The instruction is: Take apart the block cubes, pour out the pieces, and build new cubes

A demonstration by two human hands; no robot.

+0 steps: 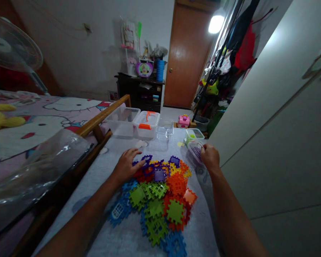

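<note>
Many notched plastic building tiles lie heaped on the cloth-covered table: green tiles (154, 208) at the middle, orange tiles (177, 183) to the right, blue tiles (175, 244) at the near end and left, purple tiles (159, 175) at the far side. My left hand (127, 165) is open at the heap's far left edge, its fingers apart beside the purple tiles; whether it touches them I cannot tell. At the right table edge, my right hand (210, 157) is closed on the rim of a clear plastic container (194, 151) with something purple in it.
Behind the heap stand a large clear bin (123, 123), a lidded box with orange latches (147, 124) and a clear tray (164, 132). A small tub (194, 134) holds green pieces. A wooden bed rail (104, 117) borders the left; a white cabinet (278, 142) borders the right.
</note>
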